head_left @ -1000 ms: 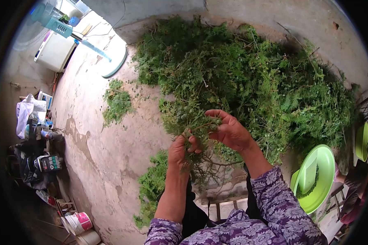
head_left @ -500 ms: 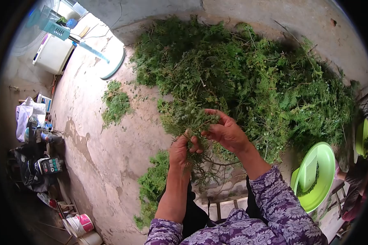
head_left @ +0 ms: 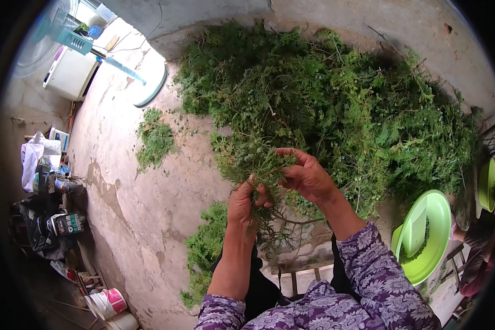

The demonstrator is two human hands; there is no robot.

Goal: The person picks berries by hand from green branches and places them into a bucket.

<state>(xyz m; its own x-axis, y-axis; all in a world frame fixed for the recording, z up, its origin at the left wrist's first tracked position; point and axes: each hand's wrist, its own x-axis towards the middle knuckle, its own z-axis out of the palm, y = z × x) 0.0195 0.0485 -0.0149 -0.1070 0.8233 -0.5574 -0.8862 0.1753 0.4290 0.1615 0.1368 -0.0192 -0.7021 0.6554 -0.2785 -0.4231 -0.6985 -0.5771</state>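
Observation:
A green leafy sprig (head_left: 258, 159) with small round cones is held up in front of me at the middle of the view. My left hand (head_left: 245, 204) is closed round its lower stems. On the right side of the sprig, my right hand (head_left: 309, 177) pinches at its leaves with thumb and forefinger. A thin brown twig hangs below, between my wrists. Behind and above lies a large heap of green branches (head_left: 335, 99) against the wall.
Smaller green piles lie on the floor at left (head_left: 156, 138) and beside my left forearm (head_left: 206, 242). A lime green basin (head_left: 437, 231) stands at right, near a partly visible person (head_left: 476, 258). A fan base (head_left: 153, 91), bags and buckets (head_left: 107, 302) are at left.
My right fingers have shifted slightly on the sprig, and its leaves have turned a little. My left hand keeps its grip in nearly the same place.

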